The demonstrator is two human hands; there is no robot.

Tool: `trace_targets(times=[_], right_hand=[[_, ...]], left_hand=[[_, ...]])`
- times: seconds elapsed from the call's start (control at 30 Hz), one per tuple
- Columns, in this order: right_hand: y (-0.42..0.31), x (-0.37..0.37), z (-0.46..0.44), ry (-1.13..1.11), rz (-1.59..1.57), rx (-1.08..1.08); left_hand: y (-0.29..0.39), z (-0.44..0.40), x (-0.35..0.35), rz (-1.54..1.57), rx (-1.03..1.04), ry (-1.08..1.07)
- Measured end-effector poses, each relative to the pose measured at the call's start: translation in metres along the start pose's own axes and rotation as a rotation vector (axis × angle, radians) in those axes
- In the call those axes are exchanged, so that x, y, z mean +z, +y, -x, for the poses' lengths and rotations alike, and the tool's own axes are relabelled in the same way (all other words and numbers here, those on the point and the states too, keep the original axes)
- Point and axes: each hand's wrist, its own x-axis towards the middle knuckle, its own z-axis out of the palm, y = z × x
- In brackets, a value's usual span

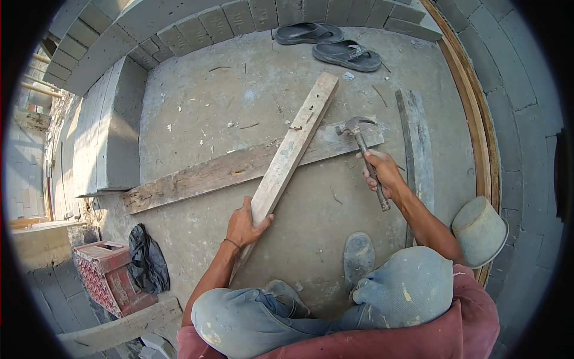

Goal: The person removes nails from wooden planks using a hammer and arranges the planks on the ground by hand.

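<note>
My left hand point(246, 224) grips the lower part of a long wooden beam point(287, 152), which slants up and to the right. Near its upper end, bent nails point(296, 127) stick out of the wood. Under the beam a weathered plank point(206, 173) lies crosswise on the floor. My right hand point(382, 173) is closed round the handle of a claw hammer point(362, 136). The hammer's head is raised above the plank's right end, apart from the beam.
Another plank point(417, 149) lies to the right. A pair of flip-flops point(347, 55) sits by the far block wall point(221, 24). A dusty bucket point(480, 230) is at right. A red crate point(113, 281) with a black plastic bag point(147, 258) stands at left. Loose nails litter the floor.
</note>
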Motion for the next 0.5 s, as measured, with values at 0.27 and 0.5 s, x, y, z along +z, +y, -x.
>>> trace_targets(times=[0.27,0.5], right_hand=[[-0.093,-0.009,-0.062,-0.142,0.274,-0.211],[-0.098,0.0,-0.08,-0.239,0.579,-0.149]], left_hand=[[0.017,-0.001,0.02,-0.076,-0.068,0.075],[0.013,-0.003,0.021,-0.086,-0.067,0.085]])
